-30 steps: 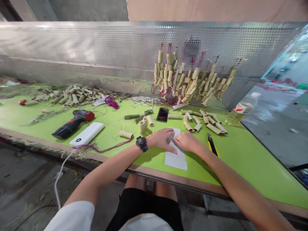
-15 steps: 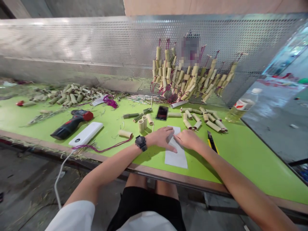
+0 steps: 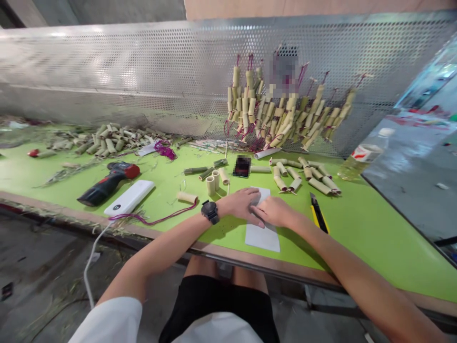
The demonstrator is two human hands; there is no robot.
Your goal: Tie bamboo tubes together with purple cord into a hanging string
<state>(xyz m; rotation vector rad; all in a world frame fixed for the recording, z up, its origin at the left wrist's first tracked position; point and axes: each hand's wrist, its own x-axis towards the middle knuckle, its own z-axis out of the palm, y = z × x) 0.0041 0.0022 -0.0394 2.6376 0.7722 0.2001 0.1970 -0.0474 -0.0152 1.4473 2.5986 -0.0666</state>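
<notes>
A white folded sheet of paper (image 3: 263,238) lies lengthwise on the green tabletop in front of me. My left hand (image 3: 243,204), with a black watch at its wrist, rests flat on the paper's left side, thumb spread from the fingers. My right hand (image 3: 275,210) is on the paper from the right, fingers curled in and their tips against my left hand. Whether anything is inside that curl is hidden. To the right lies a yellow and black utility knife (image 3: 319,213), blade end away from me.
Bamboo tubes (image 3: 210,185) stand left of the paper; a corded bamboo piece (image 3: 187,197), white power bank (image 3: 129,197) and cordless drill (image 3: 109,183) lie further left. Strung bamboo pieces (image 3: 282,119) lean on the perforated metal panel (image 3: 143,71). A bottle (image 3: 367,155) stands right.
My right hand has slid slightly toward me along the paper, its fingers now more curled and touching my left hand. My left hand stays flat on the sheet.
</notes>
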